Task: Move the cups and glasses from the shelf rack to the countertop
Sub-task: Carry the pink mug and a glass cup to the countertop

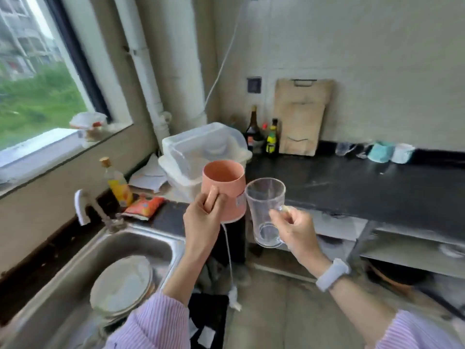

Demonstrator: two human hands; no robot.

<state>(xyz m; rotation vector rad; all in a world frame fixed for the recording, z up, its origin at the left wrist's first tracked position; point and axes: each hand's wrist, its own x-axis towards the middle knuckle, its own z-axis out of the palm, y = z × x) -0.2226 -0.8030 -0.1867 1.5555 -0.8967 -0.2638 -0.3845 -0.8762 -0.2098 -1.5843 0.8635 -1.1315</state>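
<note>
Hands hold one vessel each, side by side in mid-air above the gap between the sink [75,268] and the dark table [352,187]. The pink cup [227,197] stands roughly upright, its long axis tipped a little so the open mouth faces up and toward the camera; its handle points back at the person. The left hand [201,222] is closed around that handle, knuckles up, forearm rising from a striped sleeve [151,323] at the bottom edge. The clear glass mug [265,212] sits just right of the cup, nearly touching it, mouth up and leaning slightly left at the top, handle turned to the right. The right hand [294,230] is curled shut on the handle, with a pale wristband [332,274] on the wrist behind it. Both vessels lie above and ahead of the hands. Farther along the table's back edge stand other cups [382,152], blurred, well apart from the hands.
</note>
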